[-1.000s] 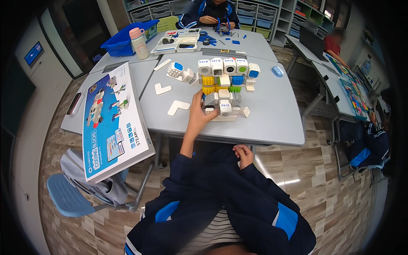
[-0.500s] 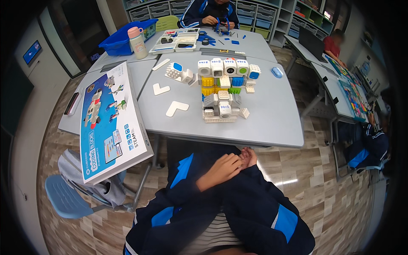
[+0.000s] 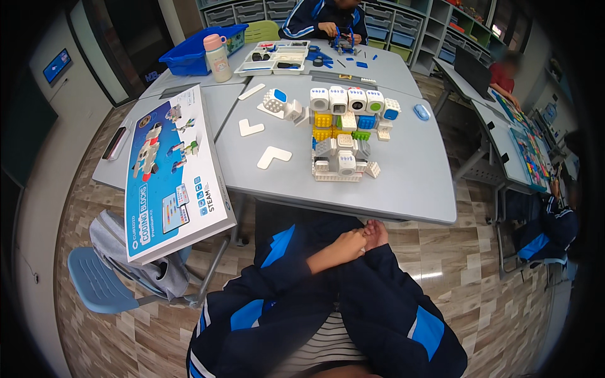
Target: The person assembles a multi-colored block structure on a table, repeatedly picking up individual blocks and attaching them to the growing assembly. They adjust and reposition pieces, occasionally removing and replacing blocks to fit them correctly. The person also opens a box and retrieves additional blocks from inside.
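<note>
Nearest, in front of the jacket: left hand (image 3: 346, 247) touching right hand (image 3: 376, 234), left fingers curled at the right palm. Grip: the two hands together; whether either closes on something small, cannot tell. Both below the near edge of the grey surface (image 3: 403, 189), touching none of the parts on it. To the left, a blue chair (image 3: 101, 286) with a grey bag (image 3: 142, 252), contents hidden. Above it a large white and blue box (image 3: 167, 183), lid on, jutting past the surface edge; inside not visible. Block model (image 3: 343, 142) upright on the surface, near its front edge, ahead of the hands: white cubes along the top, yellow, blue and green blocks beneath, white base. Left of it, two white L-pieces (image 3: 275, 157) lying flat, apart; beyond them, a white cube with a blue face (image 3: 275, 99). Farther: cream bottle (image 3: 218, 62), pink cap on, just beside a blue bin (image 3: 189, 62), contents hard to make out. Right of the bottle, a white tray (image 3: 256, 72), compartments holding black, red and pale parts. Far side, another person's hands at a blue build (image 3: 345, 44). Behind, drawers (image 3: 378, 33) in a cabinet, contents unclear.
</note>
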Demonstrator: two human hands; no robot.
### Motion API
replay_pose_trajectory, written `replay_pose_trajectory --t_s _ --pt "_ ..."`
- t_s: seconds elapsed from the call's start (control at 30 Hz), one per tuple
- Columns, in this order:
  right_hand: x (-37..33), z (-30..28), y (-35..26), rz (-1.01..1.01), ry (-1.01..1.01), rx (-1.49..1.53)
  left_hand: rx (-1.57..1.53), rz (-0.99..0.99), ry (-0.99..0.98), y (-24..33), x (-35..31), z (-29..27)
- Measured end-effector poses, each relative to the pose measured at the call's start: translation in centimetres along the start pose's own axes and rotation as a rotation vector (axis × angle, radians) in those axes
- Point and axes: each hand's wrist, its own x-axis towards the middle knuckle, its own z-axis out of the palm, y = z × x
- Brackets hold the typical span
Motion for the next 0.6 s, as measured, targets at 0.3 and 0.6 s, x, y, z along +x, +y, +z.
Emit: replay_pose_trajectory --t_s 0.3,0.6 --pt "-1.9 2.1 -0.8 -0.058 -0.128 -0.628 -0.109 0.248 0.119 -1.9 -1.4 -1.1" --pt "-8.6 9.1 -3.7 -0.059 -0.47 -1.386 -0.477 0.042 0.577 -1.5 -4.0 -4.8"
